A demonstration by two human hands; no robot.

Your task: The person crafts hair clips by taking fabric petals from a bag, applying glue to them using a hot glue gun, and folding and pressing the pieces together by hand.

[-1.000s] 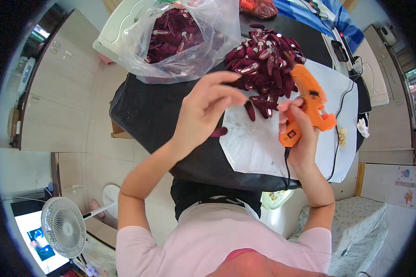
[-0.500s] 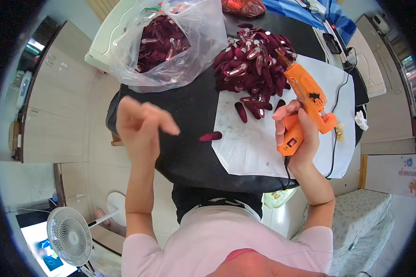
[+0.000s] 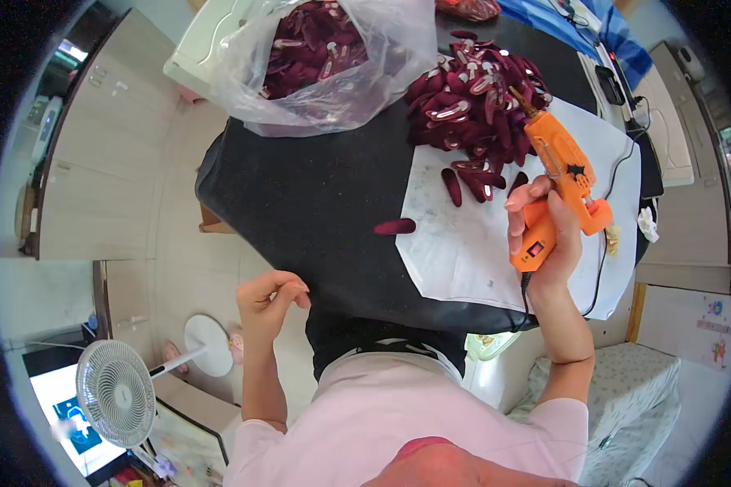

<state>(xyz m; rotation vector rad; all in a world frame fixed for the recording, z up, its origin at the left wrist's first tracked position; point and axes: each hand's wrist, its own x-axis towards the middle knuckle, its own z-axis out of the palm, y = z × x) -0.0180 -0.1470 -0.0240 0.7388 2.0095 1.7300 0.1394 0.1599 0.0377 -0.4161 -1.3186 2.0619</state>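
My right hand (image 3: 556, 235) grips an orange hot glue gun (image 3: 562, 158) over the white paper (image 3: 455, 256), its nozzle pointing away toward a heap of dark red velvet hair clips (image 3: 479, 105). My left hand (image 3: 272, 302) is at the table's front left edge, with fingers curled in and nothing visible in them. One dark red hair clip (image 3: 395, 227) lies alone, across the paper's left edge. Several more clips lie loose just in front of the heap. Behind them on the left, an opened clear plastic bag (image 3: 325, 114) holds many similar clips.
The black table cover (image 3: 300, 195) extends left of the paper. The glue gun's cord (image 3: 526, 284) drops from its handle to the front edge. A crumpled white tissue (image 3: 647, 225) lies at the right. A standing fan (image 3: 118, 394) is on the floor at lower left.
My left hand has come down and back toward my body from above the table, its fingers now curled. My right hand still holds the glue gun. The view has shifted slightly.
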